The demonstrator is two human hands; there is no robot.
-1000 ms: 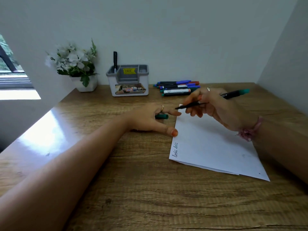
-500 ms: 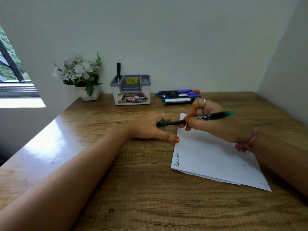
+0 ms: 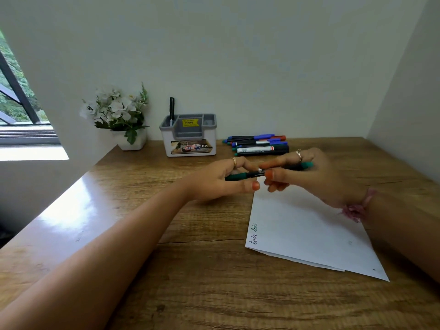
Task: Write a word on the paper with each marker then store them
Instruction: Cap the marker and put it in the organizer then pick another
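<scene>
A green marker (image 3: 256, 173) lies level between my two hands above the desk. My left hand (image 3: 222, 179) grips its green cap end (image 3: 235, 176). My right hand (image 3: 307, 177) pinches the black barrel, and the green tail (image 3: 307, 165) sticks out past the fingers. The white paper (image 3: 307, 232) lies under my right hand, with two small words (image 3: 254, 233) written along its left edge. Several more markers (image 3: 258, 145) lie in a pile at the back. A grey and white pen holder (image 3: 190, 135) stands left of them with one black marker (image 3: 172, 110) upright in it.
A white pot of white flowers (image 3: 121, 117) stands at the back left beside the holder. A window (image 3: 16, 103) is on the left and walls close in the back and right of the wooden desk (image 3: 190, 270).
My right hand has brought the marker's tip into the cap held by my left hand, and the two hands have closed together. The camera has tilted down a little.
</scene>
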